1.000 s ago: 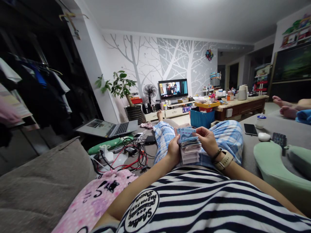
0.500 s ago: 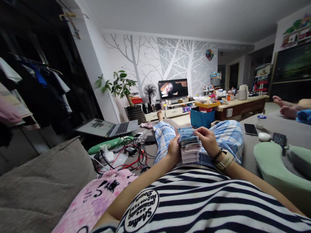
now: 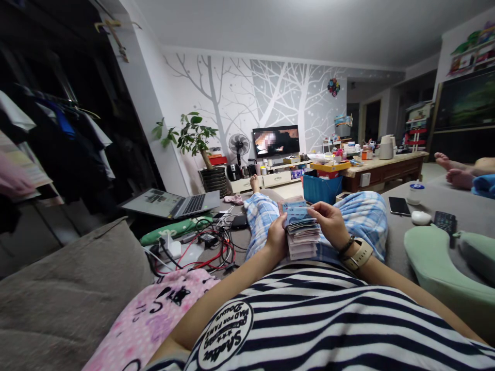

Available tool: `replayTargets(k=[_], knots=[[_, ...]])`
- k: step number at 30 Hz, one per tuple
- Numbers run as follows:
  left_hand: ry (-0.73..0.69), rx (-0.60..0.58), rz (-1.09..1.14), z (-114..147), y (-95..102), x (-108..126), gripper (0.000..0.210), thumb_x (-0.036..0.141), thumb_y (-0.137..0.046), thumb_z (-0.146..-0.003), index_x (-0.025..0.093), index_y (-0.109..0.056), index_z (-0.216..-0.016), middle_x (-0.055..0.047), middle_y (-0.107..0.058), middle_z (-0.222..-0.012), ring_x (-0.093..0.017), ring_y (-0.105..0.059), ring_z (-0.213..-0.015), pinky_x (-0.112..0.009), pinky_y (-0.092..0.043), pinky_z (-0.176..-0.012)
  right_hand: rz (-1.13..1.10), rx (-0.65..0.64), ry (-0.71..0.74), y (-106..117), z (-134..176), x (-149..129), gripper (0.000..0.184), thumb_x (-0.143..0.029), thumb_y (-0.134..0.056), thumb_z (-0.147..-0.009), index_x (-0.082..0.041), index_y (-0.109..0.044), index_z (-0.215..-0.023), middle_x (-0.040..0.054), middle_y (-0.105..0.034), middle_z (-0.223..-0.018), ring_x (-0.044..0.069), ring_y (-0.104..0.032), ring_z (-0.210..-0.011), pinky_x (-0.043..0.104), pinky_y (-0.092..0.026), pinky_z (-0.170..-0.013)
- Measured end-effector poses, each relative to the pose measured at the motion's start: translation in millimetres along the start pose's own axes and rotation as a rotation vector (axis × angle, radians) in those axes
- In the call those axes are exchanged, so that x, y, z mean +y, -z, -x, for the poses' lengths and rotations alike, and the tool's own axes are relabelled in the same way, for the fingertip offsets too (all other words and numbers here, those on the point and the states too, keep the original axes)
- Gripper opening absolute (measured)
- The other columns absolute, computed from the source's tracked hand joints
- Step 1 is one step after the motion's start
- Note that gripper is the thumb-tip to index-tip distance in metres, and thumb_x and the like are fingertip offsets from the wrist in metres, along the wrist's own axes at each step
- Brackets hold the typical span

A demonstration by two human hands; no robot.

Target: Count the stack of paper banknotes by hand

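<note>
In the head view, a thick stack of what look like banknotes is above my lap, its layers stepped down toward my shirt. The top one is blue, and paler pinkish edges show lower down. My left hand is closed around the left side of the stack, thumb on top. With thumb and fingertips, my right hand pinches the upper right edge of the blue top note. A dark bracelet and a pale watch are on my right wrist. Beneath the stack are blue plaid trousers.
To the left are an open laptop, tangled cables and a pink blanket. On the right lie a phone, a white mouse and a green neck pillow. Another person's bare feet rest at far right.
The blue top note has shifted and tilted slightly under my fingers. Both hands stay in nearly the same place on the stack.
</note>
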State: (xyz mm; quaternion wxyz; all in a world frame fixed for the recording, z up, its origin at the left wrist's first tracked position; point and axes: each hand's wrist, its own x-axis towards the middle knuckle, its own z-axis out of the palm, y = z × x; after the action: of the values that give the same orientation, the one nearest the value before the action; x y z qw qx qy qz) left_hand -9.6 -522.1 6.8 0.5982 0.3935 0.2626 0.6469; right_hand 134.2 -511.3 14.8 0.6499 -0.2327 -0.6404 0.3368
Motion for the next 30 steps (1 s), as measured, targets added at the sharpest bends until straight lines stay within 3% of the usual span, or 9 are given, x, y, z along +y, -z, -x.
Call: replayTargets(k=[5,30], knots=[[0.025,-0.041,0.050,0.5,-1.0,0.8,0.021,0.033,-0.061,-0.066,0.016,-0.065,-0.077,-0.006,-0.069,-0.074,-0.026,-0.064,-0.086,-0.038,-0.048,-0.080,-0.011,-0.001,0.016,0.1,-0.9,1.9,0.023,-0.043,-0.064,-0.071,-0.020,-0.060,-0.073,-0.0004,-0.056,-0.063,0.013,-0.048,-0.056,0.026,-0.038,-0.050],[-0.004,-0.020,0.073,3.1,-1.6,-0.4,0.015,0.026,-0.062,-0.066,0.013,-0.064,-0.074,-0.005,-0.067,-0.069,-0.022,-0.064,-0.081,-0.032,-0.047,-0.076,0.059,0.022,0.000,-0.3,1.8,-2.4,0.025,-0.042,-0.057,-0.076,-0.018,-0.057,-0.070,-0.0019,-0.052,-0.060,0.012,-0.045,-0.053,0.024,-0.037,-0.049]])
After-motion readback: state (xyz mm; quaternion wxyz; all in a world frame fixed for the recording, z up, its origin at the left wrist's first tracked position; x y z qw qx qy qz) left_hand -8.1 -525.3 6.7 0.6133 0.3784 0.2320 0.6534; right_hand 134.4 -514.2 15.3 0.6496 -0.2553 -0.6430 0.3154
